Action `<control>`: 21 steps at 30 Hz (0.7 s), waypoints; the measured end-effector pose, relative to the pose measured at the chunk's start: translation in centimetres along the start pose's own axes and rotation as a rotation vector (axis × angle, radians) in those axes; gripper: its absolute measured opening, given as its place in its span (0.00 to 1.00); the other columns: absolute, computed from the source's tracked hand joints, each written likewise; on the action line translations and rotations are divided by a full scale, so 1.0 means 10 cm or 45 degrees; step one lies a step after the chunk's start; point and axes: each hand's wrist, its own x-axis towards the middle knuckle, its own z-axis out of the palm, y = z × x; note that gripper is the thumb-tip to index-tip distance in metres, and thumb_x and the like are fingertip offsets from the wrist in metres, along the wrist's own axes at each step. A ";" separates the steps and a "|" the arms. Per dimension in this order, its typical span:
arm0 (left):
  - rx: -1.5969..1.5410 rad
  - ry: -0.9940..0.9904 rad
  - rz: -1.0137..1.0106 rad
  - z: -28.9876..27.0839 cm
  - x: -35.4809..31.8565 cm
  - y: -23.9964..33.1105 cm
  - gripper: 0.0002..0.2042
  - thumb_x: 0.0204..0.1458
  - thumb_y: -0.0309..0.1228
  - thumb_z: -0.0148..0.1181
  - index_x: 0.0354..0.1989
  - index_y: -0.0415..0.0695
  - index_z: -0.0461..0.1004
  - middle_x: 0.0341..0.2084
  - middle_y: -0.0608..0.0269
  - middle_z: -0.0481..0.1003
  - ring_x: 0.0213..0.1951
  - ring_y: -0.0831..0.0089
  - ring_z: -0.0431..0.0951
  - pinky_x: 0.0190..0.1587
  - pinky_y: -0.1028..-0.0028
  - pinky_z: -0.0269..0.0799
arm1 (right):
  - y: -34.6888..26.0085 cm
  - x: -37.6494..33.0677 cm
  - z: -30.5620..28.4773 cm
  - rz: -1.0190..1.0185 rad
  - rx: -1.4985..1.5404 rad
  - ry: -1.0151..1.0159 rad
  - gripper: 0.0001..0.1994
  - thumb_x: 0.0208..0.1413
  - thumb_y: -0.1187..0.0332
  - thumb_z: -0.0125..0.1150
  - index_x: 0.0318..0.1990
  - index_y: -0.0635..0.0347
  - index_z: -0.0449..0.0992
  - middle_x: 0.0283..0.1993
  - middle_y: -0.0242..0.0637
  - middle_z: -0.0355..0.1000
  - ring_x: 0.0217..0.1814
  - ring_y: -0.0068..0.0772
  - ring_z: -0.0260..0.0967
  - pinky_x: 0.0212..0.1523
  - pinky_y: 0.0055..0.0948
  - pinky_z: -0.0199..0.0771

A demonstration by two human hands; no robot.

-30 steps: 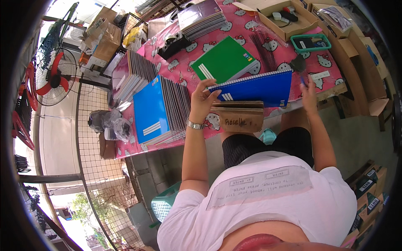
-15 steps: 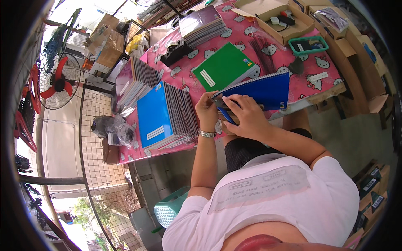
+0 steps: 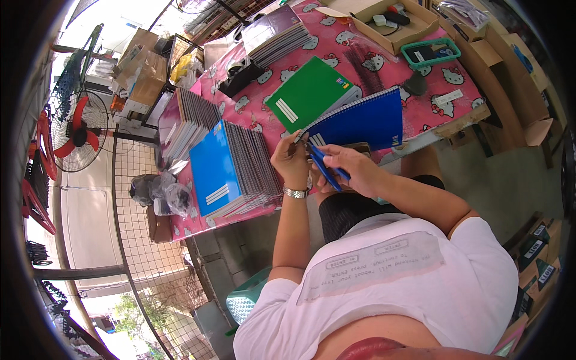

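A blue spiral notebook stands tilted at the table's near edge, its wire binding along the top. My left hand is closed in a pinch at the left end of that binding. In my right hand is a pair of blue-handled pliers, its jaws close to the notebook's left corner and my left fingertips. The handles stand apart. Just beyond lies a green spiral notebook. Left of my hands is a stack of blue spiral notebooks.
Behind the blue stack stands a purple-covered notebook stack; another notebook stack is farther back. A black tape dispenser, a green basket and an open cardboard box share the pink-covered table. A red-bladed fan is at left.
My right hand has drawn back slightly and turned, and the pliers' handles now show more fully, spread apart. My left hand keeps its pinch at the binding's end. The whole view has shifted a little.
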 end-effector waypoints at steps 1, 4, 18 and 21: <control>-0.035 0.015 0.006 -0.04 0.04 0.12 0.08 0.47 0.15 0.65 0.36 0.38 0.80 0.29 0.67 0.79 0.28 0.86 0.74 0.30 0.83 0.70 | -0.01 -0.01 -0.04 0.035 0.135 -0.064 0.26 0.51 0.70 0.62 0.59 0.63 0.66 0.47 0.43 0.70 0.48 0.40 0.71 0.49 0.36 0.72; 0.400 -0.038 0.212 -0.40 0.34 0.87 0.09 0.44 0.16 0.67 0.35 0.40 0.80 0.31 0.65 0.80 0.34 0.80 0.77 0.36 0.79 0.72 | -0.12 -0.09 -0.38 -0.176 -0.198 -0.107 0.28 0.49 0.70 0.64 0.59 0.60 0.66 0.49 0.43 0.71 0.55 0.42 0.70 0.56 0.38 0.69; 1.548 -0.440 0.166 -1.57 2.26 0.85 0.17 0.49 0.27 0.54 0.50 0.49 0.73 0.44 0.48 0.76 0.48 0.50 0.76 0.49 0.57 0.70 | 0.81 1.02 -1.76 -0.230 -1.213 0.552 0.19 0.52 0.61 0.63 0.49 0.61 0.75 0.51 0.47 0.70 0.56 0.51 0.67 0.55 0.45 0.67; 1.382 -0.519 0.127 -1.77 2.01 0.26 0.25 0.47 0.26 0.57 0.58 0.48 0.69 0.58 0.45 0.69 0.60 0.49 0.67 0.61 0.60 0.63 | 1.04 1.69 -1.68 0.101 -1.230 0.715 0.23 0.53 0.55 0.64 0.48 0.65 0.75 0.49 0.51 0.71 0.56 0.53 0.68 0.55 0.45 0.70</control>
